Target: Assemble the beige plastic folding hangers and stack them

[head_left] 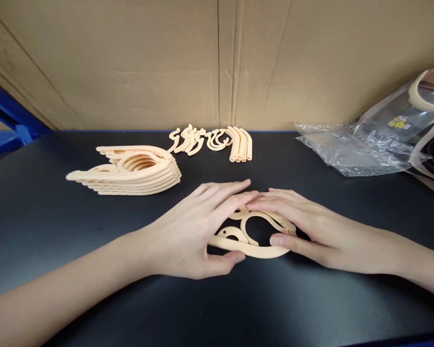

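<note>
A cream plastic folding hanger lies folded on the dark tabletop in front of me. My left hand spans its left end, thumb along the near side and fingers over the far side. My right hand grips the right end, with its thumb on the near arm and its fingers over the far edge. The fingertips of both hands meet at the far side. Both ends of the hanger are partly covered by the hands. Further back on the left is a neat stack of similar folded hangers.
Toward the back lie several loose curved hook pieces and a row of hanger arm pieces. Crumpled clear plastic bags and a clear bag with cream trim occupy the right. A cardboard wall closes off the back.
</note>
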Available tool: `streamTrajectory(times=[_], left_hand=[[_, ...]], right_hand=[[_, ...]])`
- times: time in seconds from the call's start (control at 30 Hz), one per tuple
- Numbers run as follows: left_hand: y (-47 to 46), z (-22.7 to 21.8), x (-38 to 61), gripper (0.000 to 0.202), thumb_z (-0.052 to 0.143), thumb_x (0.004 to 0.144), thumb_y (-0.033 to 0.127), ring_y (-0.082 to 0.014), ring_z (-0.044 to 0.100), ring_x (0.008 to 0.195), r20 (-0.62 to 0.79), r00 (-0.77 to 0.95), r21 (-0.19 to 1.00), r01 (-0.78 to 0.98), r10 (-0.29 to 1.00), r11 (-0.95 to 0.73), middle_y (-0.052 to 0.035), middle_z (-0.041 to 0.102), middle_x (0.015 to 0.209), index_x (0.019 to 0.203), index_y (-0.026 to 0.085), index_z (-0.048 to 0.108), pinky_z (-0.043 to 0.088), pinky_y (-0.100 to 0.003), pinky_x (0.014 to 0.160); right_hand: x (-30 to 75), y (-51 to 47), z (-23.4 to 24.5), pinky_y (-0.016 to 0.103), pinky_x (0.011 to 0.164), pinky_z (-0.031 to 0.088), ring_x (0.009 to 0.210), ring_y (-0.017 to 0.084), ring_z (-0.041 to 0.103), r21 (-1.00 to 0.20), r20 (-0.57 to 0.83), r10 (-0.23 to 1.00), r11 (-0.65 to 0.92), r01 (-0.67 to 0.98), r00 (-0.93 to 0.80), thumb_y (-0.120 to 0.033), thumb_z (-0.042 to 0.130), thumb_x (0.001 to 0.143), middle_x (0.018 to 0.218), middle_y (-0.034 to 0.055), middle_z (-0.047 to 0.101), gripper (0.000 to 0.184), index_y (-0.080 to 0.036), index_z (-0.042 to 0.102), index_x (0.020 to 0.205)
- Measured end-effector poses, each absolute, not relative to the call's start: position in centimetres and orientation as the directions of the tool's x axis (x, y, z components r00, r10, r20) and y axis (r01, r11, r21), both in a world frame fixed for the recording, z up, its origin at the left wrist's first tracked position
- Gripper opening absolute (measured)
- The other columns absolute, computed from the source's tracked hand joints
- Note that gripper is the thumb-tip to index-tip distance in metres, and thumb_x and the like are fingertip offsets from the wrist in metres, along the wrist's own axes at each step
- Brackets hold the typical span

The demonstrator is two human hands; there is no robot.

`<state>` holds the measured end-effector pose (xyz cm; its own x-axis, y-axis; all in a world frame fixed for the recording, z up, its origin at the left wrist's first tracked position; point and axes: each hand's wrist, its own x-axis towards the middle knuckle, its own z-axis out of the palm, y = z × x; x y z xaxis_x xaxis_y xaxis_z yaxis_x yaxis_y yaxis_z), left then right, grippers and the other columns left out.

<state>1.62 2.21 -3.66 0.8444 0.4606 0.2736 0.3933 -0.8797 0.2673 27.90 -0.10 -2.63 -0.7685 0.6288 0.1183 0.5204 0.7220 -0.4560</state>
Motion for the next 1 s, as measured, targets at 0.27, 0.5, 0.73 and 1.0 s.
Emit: streamTrajectory(times=[0.27,0.5,0.73,1.0], left_hand=[[2.4,-3.3,1.8,0.075,0.067,0.081,0.039,-0.0241,0.055,0.105,0.283,0.84,0.283,0.387,0.462,-0.878,-0.0105,0.061,0.127,0.144,0.015,0.033,0.043,-0.038,0.089],[2.2,-3.1,1.9,0.062,0.064,0.085,0.038,-0.0244,0.055,0.108,0.4,0.803,0.123,0.43,0.442,-0.894,-0.0104,0.063,0.122,0.138,0.013,0.043,0.042,-0.036,0.086],[2.6,-2.8,1.8,0.055,0.065,0.085,0.038,-0.0269,0.057,0.111,0.539,0.72,-0.038,0.54,0.438,-0.841,-0.0108,0.064,0.125,0.131,0.013,0.049,0.043,-0.039,0.09],[2.4,-2.6,1.9,0.052,0.062,0.088,0.039,-0.0283,0.059,0.112,0.5,0.725,-0.023,0.559,0.474,-0.829,-0.0123,0.063,0.129,0.132,0.016,0.046,0.043,-0.041,0.089]], right_hand=[[27.7,-0.7,-2.8,0.031,0.1,0.045,0.117,0.016,0.056,-0.573,0.164,0.801,0.553,0.605,-0.576,-0.04,0.053,0.099,0.127,-0.0001,0.059,0.034,-0.032,0.048,0.132],[28.2,0.2,-3.1,0.027,0.076,0.044,0.088,0.015,0.056,-0.662,0.15,0.916,0.372,0.65,-0.372,-0.044,0.062,0.093,0.1,-0.0021,0.063,0.025,-0.029,0.06,0.113],[28.0,0.3,-1.9,0.027,0.06,0.031,0.067,0.012,0.041,-0.886,-0.137,0.919,0.053,0.46,-0.369,-0.052,0.059,0.093,0.073,-0.0038,0.048,0.035,-0.02,0.059,0.078],[28.3,0.4,-2.2,0.027,0.058,0.026,0.065,0.011,0.036,-0.942,-0.171,0.906,-0.035,0.334,-0.387,-0.046,0.062,0.093,0.071,-0.0041,0.043,0.028,-0.019,0.062,0.082]])
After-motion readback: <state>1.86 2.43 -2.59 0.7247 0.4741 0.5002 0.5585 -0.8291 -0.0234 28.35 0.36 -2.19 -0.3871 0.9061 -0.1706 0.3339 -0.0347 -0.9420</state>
